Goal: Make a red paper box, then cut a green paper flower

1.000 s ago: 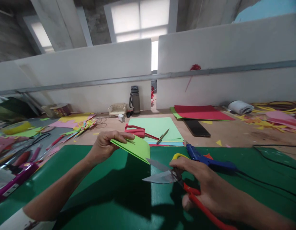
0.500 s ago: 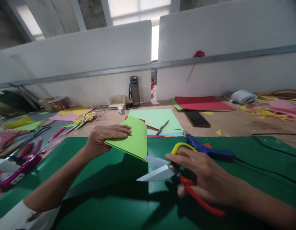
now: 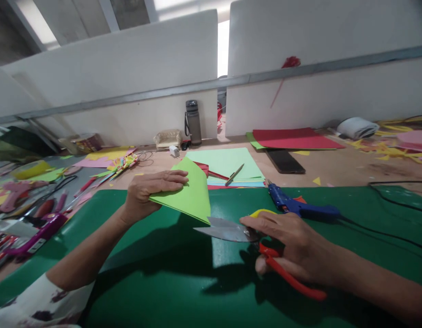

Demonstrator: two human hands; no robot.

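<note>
My left hand [image 3: 147, 191] pinches a folded light-green sheet of paper [image 3: 190, 196] and holds it tilted above the dark green mat [image 3: 163, 282]. My right hand [image 3: 293, 248] grips scissors [image 3: 231, 230] with a yellow and a red handle loop. The steel blades point left, nearly closed, and their upper edge touches the lower corner of the folded paper.
A blue glue gun [image 3: 300, 207] with a black cord lies just behind my right hand. Farther back are stacked coloured sheets [image 3: 228, 166] with a pen, a black phone [image 3: 285, 161], red paper [image 3: 295, 138] and a grey bottle [image 3: 193, 123]. Tools and paper scraps crowd the left side [image 3: 36, 205].
The scissor blades have swung from wide open to nearly closed at the paper's lower corner. My left hand has tipped the folded paper more upright. The view has dropped toward the table.
</note>
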